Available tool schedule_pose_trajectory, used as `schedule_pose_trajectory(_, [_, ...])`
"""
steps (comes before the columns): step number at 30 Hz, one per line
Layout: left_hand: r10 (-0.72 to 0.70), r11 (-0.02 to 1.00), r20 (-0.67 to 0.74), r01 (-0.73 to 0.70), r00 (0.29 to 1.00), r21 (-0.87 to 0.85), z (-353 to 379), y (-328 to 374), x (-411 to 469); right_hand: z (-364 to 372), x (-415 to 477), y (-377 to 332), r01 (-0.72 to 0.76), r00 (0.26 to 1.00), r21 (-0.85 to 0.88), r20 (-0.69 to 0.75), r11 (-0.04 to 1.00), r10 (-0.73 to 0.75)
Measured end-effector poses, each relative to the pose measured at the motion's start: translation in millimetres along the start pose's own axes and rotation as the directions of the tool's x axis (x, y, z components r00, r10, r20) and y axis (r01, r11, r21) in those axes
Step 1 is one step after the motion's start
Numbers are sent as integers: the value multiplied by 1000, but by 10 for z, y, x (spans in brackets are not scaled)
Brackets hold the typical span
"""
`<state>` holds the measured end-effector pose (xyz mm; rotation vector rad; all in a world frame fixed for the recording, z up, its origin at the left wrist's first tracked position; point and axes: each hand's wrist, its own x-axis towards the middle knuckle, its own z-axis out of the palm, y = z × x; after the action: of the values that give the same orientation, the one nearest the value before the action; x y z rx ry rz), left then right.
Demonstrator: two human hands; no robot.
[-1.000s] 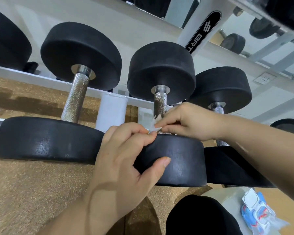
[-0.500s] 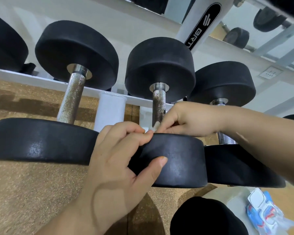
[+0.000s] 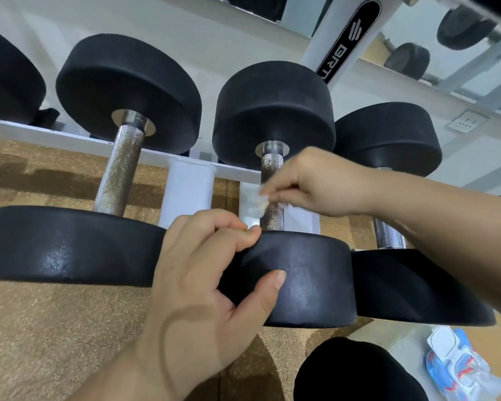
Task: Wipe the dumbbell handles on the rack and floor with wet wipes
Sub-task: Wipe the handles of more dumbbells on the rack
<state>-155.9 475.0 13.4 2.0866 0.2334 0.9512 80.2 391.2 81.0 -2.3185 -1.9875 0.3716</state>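
Three black dumbbells lie side by side on a white rack. The middle dumbbell [image 3: 298, 273] has a knurled steel handle [image 3: 272, 218]. My right hand [image 3: 315, 183] pinches a crumpled white wet wipe [image 3: 256, 206] around that handle at mid-length. My left hand [image 3: 209, 273] grips the near black head of the same dumbbell, thumb on its front face and fingers curled over its top edge. The left dumbbell's handle [image 3: 119, 175] is bare. The right dumbbell's handle [image 3: 388, 235] is partly hidden behind my right forearm.
A blue and white wet wipe pack [image 3: 457, 366] lies on the floor at the lower right. Another black dumbbell head [image 3: 356, 371] sits low at the bottom edge. A white rack upright [image 3: 342, 41] rises behind, with more dumbbells on upper shelves. Cork-coloured flooring [image 3: 41, 328] lies below.
My right hand has slid the wipe up the middle handle, away from the near head. My left hand keeps its hold on the near head.
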Motion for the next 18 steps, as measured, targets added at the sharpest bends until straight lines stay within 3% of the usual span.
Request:
schedule_pose_trajectory(3, [4,1000,-7,-4,1000,-9,14,-7,13,-9,124,132,-140,961,-41,-246,989,126])
schedule_pose_trajectory(5, [-15,1000,7,15,1000,-15,-4,9,53,32,105,97,-152,952,-34,-272,988,137])
schedule_pose_trajectory(9, [-147,988,25,148,989,-53,-47,145,195,61,-108,-148,-23,1000,115,23,993,20])
schedule_pose_trajectory(11, [-274,961,10,274,962,-28,-6,261,329,21,-84,-107,-16,997,104,71,994,9])
schedule_pose_trajectory(13, [-422,907,1,422,907,17,80,367,451,-21,41,24,-55,998,43,-40,998,57])
schedule_pose_trajectory(16, [-662,749,-23,662,750,15,200,521,523,21,114,79,-218,945,108,-224,970,238])
schedule_pose_trajectory(18, [-728,674,-77,732,681,100,269,610,484,113,-13,-46,-223,942,216,-204,951,267])
